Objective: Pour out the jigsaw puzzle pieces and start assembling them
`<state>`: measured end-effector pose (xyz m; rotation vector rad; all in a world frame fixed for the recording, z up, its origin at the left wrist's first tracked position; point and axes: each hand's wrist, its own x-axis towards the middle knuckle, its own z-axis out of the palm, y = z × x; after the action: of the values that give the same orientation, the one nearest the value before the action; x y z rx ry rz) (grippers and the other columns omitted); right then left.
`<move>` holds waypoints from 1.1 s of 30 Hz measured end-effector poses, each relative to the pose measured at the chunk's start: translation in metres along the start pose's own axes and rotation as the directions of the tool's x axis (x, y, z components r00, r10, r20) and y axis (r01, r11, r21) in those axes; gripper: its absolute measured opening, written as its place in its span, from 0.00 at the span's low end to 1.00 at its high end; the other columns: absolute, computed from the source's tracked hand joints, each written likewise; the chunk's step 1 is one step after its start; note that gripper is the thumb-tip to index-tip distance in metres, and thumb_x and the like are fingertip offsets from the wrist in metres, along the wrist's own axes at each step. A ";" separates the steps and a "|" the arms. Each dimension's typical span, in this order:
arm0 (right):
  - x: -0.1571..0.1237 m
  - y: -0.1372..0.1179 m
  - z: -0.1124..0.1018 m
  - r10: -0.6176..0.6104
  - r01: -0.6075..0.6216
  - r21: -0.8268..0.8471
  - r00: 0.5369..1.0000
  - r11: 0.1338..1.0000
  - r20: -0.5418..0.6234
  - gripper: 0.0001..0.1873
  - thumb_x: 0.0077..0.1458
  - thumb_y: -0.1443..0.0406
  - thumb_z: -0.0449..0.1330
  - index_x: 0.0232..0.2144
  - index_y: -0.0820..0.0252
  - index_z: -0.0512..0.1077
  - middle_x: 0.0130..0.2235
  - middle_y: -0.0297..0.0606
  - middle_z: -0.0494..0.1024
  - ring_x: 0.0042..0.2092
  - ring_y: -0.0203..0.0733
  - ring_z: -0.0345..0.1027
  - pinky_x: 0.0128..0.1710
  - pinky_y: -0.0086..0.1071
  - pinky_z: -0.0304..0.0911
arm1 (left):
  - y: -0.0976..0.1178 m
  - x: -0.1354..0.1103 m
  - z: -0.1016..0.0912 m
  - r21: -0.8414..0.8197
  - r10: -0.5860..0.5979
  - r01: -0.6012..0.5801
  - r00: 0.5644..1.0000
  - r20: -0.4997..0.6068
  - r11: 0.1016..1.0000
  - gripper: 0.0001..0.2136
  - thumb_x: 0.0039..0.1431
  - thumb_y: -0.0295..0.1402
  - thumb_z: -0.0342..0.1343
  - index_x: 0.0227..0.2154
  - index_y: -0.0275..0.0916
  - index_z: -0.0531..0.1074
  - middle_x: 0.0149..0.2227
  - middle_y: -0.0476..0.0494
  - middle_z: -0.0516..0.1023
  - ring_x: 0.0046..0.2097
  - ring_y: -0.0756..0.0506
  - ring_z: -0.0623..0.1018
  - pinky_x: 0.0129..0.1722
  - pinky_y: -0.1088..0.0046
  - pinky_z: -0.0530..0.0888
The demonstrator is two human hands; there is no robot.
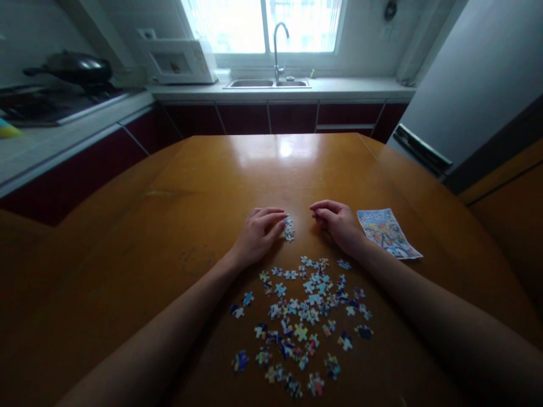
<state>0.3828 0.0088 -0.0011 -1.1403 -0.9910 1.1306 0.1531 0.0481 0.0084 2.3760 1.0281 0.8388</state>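
Note:
A narrow strip of joined jigsaw pieces [289, 229] lies flat on the wooden table. My left hand [258, 233] rests at its left side, thumb and fingertips closed on the strip's edge. To the right, apart from the strip, my right hand [335, 220] is closed in a pinch. Whatever sits between its fingertips is too small and dark to make out. Many loose jigsaw pieces [311, 299] are scattered between my forearms, mostly light blue, with darker and multicoloured ones nearer me.
Beside my right wrist lies a colourful picture sheet [387, 232]. The wooden table [169, 175] has a rounded outline. Beyond it are a counter with a sink [254, 83], a microwave [178, 61], a lidded pan [76, 66] on a stove, and a refrigerator [462, 85] at right.

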 end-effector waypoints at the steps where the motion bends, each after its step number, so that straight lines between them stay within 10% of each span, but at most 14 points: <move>1: 0.000 0.000 0.000 0.001 -0.001 0.004 1.000 1.000 0.001 0.08 0.45 0.64 0.63 0.31 0.60 0.79 0.27 0.34 0.76 0.25 0.32 0.59 0.24 0.30 0.52 | 0.001 0.000 0.000 -0.003 -0.004 0.004 1.000 -0.003 1.000 0.11 0.67 0.36 0.54 0.45 0.42 0.79 0.50 0.44 0.80 0.53 0.41 0.73 0.57 0.55 0.69; 33: 0.001 0.002 -0.002 0.016 -0.017 0.037 1.000 0.999 0.025 0.08 0.46 0.65 0.64 0.31 0.60 0.79 0.27 0.33 0.75 0.25 0.32 0.59 0.24 0.29 0.52 | -0.003 0.001 0.002 -0.043 0.002 -0.005 0.998 -0.058 0.999 0.06 0.64 0.33 0.58 0.40 0.41 0.79 0.44 0.42 0.80 0.49 0.41 0.75 0.53 0.57 0.72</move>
<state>0.3852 0.0098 -0.0034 -1.1082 -0.9774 1.1743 0.1527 0.0505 0.0055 2.3302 1.0184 0.9274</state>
